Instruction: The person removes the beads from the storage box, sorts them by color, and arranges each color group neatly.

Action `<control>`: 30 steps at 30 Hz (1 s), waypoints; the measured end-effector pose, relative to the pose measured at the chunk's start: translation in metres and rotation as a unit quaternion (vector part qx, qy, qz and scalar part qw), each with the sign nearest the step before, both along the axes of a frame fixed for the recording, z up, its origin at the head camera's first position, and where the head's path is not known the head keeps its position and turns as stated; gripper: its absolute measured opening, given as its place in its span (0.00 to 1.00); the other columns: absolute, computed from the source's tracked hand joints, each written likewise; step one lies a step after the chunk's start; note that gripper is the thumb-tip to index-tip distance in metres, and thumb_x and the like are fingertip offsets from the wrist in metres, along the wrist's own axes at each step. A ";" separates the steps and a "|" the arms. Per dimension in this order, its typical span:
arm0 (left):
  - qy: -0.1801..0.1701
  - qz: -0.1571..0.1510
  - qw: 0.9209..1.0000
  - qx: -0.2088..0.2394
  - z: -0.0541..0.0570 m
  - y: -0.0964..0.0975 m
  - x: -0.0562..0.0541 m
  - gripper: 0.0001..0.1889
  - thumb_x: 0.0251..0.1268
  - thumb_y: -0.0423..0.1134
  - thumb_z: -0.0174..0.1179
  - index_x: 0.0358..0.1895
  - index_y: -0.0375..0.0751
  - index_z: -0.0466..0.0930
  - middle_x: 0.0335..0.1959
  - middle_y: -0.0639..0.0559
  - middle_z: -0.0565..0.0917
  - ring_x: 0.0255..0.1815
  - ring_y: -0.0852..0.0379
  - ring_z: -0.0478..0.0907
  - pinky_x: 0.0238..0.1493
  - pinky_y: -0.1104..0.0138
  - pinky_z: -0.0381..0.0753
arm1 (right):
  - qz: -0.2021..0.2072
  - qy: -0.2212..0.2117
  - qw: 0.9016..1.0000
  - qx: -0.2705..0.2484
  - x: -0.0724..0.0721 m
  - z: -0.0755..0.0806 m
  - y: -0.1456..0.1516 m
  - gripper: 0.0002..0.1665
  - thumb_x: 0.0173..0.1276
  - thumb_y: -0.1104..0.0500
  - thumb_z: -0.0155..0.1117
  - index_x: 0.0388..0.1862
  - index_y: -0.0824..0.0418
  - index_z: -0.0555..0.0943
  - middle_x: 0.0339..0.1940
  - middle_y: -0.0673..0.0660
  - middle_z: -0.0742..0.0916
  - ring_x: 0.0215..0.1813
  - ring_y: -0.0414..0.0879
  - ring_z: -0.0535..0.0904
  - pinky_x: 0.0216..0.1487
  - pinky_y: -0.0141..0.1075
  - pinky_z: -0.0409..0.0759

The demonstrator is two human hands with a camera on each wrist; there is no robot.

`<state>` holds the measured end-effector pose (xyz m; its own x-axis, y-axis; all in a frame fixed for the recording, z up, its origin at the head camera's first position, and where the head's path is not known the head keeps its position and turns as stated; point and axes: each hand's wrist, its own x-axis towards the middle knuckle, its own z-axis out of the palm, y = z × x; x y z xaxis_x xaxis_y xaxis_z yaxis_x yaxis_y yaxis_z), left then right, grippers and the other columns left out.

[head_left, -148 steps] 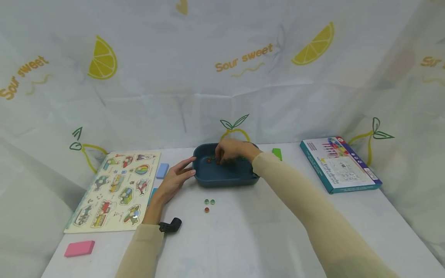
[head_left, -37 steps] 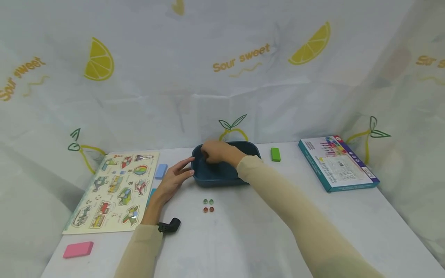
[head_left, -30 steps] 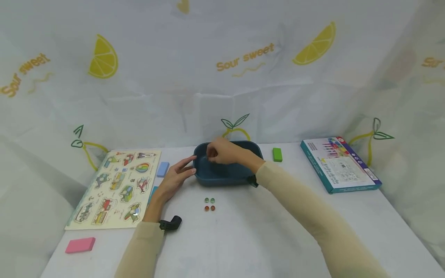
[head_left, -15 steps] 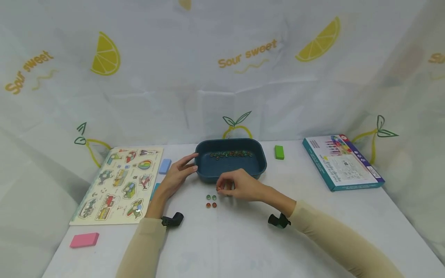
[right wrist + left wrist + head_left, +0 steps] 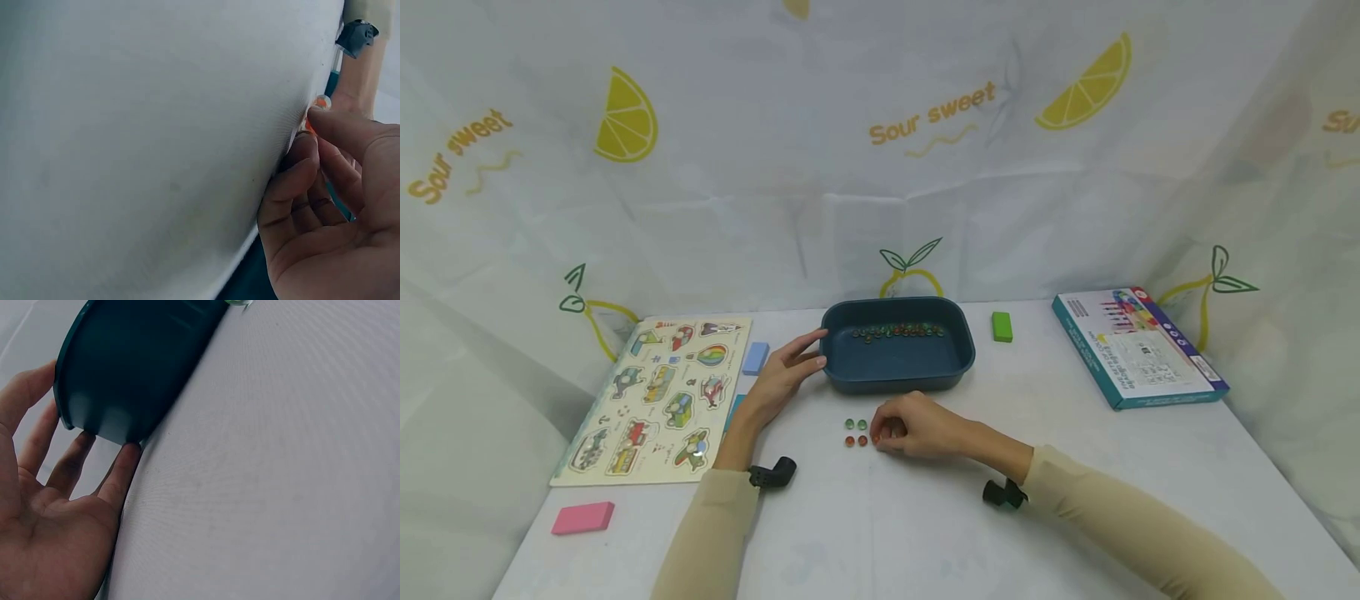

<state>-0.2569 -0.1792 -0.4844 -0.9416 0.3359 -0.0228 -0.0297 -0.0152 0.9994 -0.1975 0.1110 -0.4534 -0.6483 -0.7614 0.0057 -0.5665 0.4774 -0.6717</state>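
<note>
My right hand (image 5: 917, 427) pinches an orange glass marble (image 5: 876, 439) between thumb and fingertips, low at the white tabletop. In the right wrist view the orange marble (image 5: 310, 125) shows at the tip of the thumb. Just left of it lie two green marbles (image 5: 855, 425) in a row, with two orange marbles (image 5: 856, 441) in a row nearer me. My left hand (image 5: 778, 379) has its fingers spread against the left end of a dark blue tray (image 5: 895, 385); its fingertips touch the tray wall (image 5: 112, 422) in the left wrist view. Several green and orange marbles (image 5: 898, 332) lie inside the tray.
A picture puzzle board (image 5: 655, 400) lies at the left, with a blue block (image 5: 756, 358) beside it and a pink block (image 5: 582, 517) in front. A green block (image 5: 1002, 327) stands right of the tray. A flat printed box (image 5: 1138, 350) lies farther right.
My right hand has come out of the tray with an orange marble and moved toward me, down beside the marble rows. A second orange marble joined the near row earlier. The left hand stays at the tray.
</note>
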 end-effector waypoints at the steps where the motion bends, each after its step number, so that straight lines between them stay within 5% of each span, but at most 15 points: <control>1: 0.002 -0.001 1.000 -0.002 0.000 0.000 0.000 0.31 0.79 0.37 0.61 0.82 0.46 0.66 0.88 0.47 0.58 0.86 0.39 0.58 0.87 0.42 0.52 | 0.000 0.000 1.000 0.001 0.000 -0.001 0.000 0.04 0.71 0.60 0.74 0.43 0.54 0.89 0.32 0.45 0.88 0.32 0.29 0.77 0.36 0.25 0.79; 6: -0.004 0.001 1.000 -0.002 0.001 0.000 0.000 0.31 0.79 0.37 0.61 0.81 0.47 0.66 0.88 0.49 0.58 0.87 0.40 0.57 0.88 0.42 0.50 | 0.011 -0.010 1.000 0.008 -0.002 0.005 0.002 0.08 0.72 0.60 0.73 0.48 0.57 0.88 0.33 0.46 0.88 0.31 0.30 0.77 0.35 0.26 0.79; 11: -0.006 0.002 1.000 0.001 0.002 0.000 0.000 0.32 0.78 0.37 0.61 0.82 0.47 0.66 0.88 0.48 0.58 0.87 0.39 0.57 0.88 0.41 0.50 | 0.022 0.011 1.000 0.008 -0.016 0.036 0.005 0.10 0.74 0.58 0.72 0.51 0.59 0.88 0.35 0.47 0.90 0.35 0.32 0.81 0.40 0.27 0.83; 15: -0.007 0.001 1.000 0.002 0.003 -0.002 0.001 0.32 0.78 0.38 0.61 0.82 0.47 0.66 0.88 0.48 0.58 0.87 0.39 0.57 0.88 0.41 0.50 | -0.004 0.074 0.997 0.003 -0.048 0.068 0.001 0.11 0.75 0.56 0.71 0.51 0.60 0.89 0.41 0.50 0.92 0.40 0.38 0.86 0.44 0.32 0.86; 19: -0.009 0.001 1.000 0.000 0.002 -0.004 0.001 0.32 0.79 0.37 0.61 0.82 0.47 0.66 0.88 0.48 0.57 0.87 0.39 0.57 0.88 0.41 0.49 | -0.036 0.121 0.991 0.049 -0.092 0.083 -0.011 0.12 0.75 0.57 0.70 0.52 0.62 0.88 0.44 0.54 0.93 0.42 0.45 0.88 0.46 0.38 0.87; 24: -0.008 0.001 1.000 -0.002 0.001 -0.006 0.001 0.32 0.79 0.38 0.60 0.82 0.46 0.65 0.88 0.48 0.56 0.87 0.39 0.55 0.88 0.40 0.47 | -0.040 0.114 0.983 0.141 -0.136 0.083 -0.028 0.15 0.75 0.57 0.70 0.55 0.64 0.87 0.49 0.58 0.93 0.50 0.51 0.90 0.55 0.44 0.87; 30: -0.008 -0.002 1.000 -0.002 0.000 -0.002 -0.001 0.31 0.79 0.38 0.61 0.82 0.48 0.66 0.88 0.49 0.58 0.87 0.40 0.57 0.88 0.40 0.49 | -0.027 0.084 0.976 0.198 -0.156 0.070 -0.039 0.13 0.71 0.60 0.74 0.51 0.63 0.89 0.49 0.58 0.91 0.51 0.51 0.88 0.57 0.43 0.87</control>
